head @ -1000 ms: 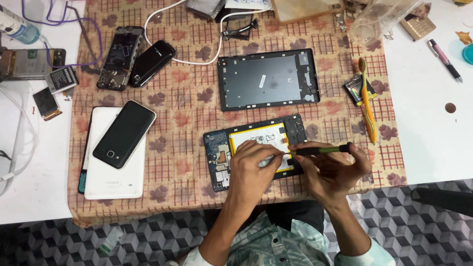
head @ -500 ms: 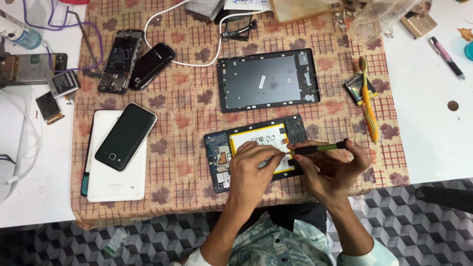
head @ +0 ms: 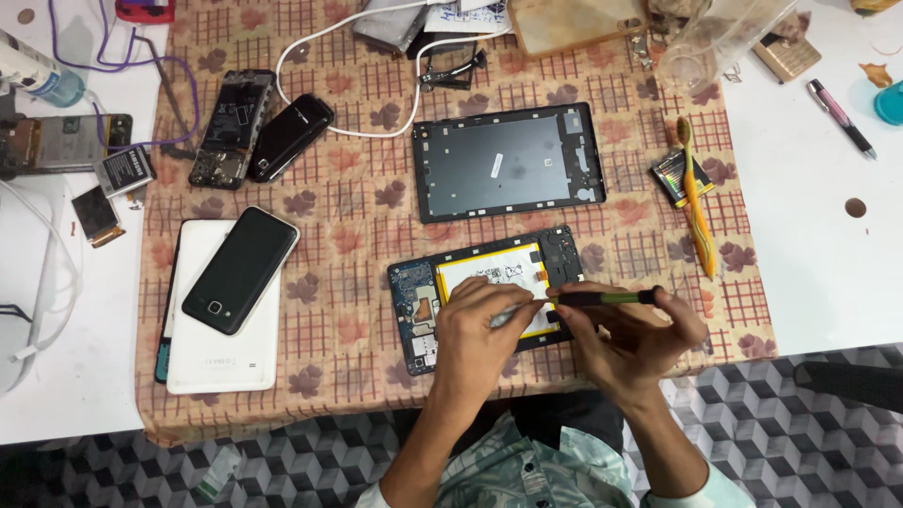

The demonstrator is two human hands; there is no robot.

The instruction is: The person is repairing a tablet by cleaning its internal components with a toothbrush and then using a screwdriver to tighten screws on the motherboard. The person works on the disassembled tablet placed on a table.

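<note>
Right hand (head: 632,341) grip grasping screwdriver (head: 602,297), tip hidden by left hand (head: 478,337), its grip unclear.

The left hand (head: 480,334) covers the lower middle part of the opened tablet (head: 489,292), so the parts under it cannot be seen. The tip of the screwdriver (head: 602,297) is hidden between both hands, and the right hand (head: 630,343) hides the tablet's lower right corner. The person's arms are cut off by the bottom edge. At the top edge, a red object (head: 143,9) and a clear plastic container (head: 724,38) are only partly visible.
</note>
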